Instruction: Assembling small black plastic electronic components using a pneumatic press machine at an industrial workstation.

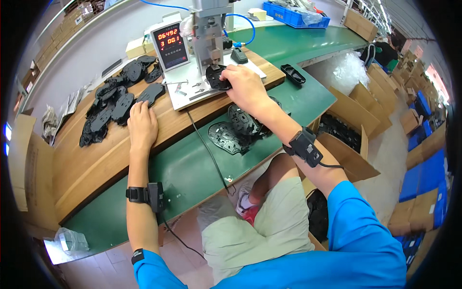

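My right hand point(244, 86) is closed on a black plastic part point(217, 78), holding it beneath the head of a bench press machine point(208, 41). My left hand point(143, 124) lies on the wooden board, fingers stretched out at the edge of a flat black plastic plate point(152, 93). Beside it spreads a pile of similar black plastic parts point(108, 103). The machine's white base point(185, 91) carries a few small metal pieces. Attached to the machine is a display box point(171, 44) with lit red digits.
More black parts point(231, 135) lie on the green table point(187, 168) near me, with a black tray-shaped piece point(293, 75) at right. A dark cable point(204, 139) crosses the table edge. An open carton point(349, 149) of black parts stands right. A blue crate point(293, 15) sits at the back.
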Available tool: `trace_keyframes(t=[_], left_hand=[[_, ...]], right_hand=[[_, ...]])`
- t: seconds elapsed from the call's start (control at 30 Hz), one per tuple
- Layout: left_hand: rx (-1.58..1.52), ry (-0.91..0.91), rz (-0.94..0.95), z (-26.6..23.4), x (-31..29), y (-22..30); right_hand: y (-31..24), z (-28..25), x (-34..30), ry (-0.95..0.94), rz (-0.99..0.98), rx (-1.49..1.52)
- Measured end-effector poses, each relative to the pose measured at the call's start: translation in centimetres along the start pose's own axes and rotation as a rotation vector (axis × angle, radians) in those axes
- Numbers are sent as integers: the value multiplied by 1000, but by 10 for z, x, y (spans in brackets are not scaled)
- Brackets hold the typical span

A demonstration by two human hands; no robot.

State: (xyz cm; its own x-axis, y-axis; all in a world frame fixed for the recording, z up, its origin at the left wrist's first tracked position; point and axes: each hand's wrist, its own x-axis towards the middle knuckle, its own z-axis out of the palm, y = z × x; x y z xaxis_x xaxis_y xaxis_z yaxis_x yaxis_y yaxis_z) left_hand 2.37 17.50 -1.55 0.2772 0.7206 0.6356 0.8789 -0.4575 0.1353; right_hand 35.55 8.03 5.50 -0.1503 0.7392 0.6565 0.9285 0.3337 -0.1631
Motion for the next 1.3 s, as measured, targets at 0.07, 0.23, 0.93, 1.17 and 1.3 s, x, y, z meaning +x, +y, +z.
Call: trace_keyframes(t=[0.07, 0.23, 0.93, 1.17, 1.3], left_hand=[[24, 28, 12, 3, -2, -8], [23, -99, -120, -17, 2, 15], [-289, 338, 66, -38, 9, 32], [-367, 328, 24, -38, 10, 38], [-363, 325, 171, -38, 13, 42]], right_hand=[[-6, -1, 2, -14, 29, -3], [-5, -3, 1, 10, -7, -53], [-6, -7, 2, -52, 24, -92], [-4, -2, 1, -43, 30, -65], [-9, -15, 5, 17, 51, 30]])
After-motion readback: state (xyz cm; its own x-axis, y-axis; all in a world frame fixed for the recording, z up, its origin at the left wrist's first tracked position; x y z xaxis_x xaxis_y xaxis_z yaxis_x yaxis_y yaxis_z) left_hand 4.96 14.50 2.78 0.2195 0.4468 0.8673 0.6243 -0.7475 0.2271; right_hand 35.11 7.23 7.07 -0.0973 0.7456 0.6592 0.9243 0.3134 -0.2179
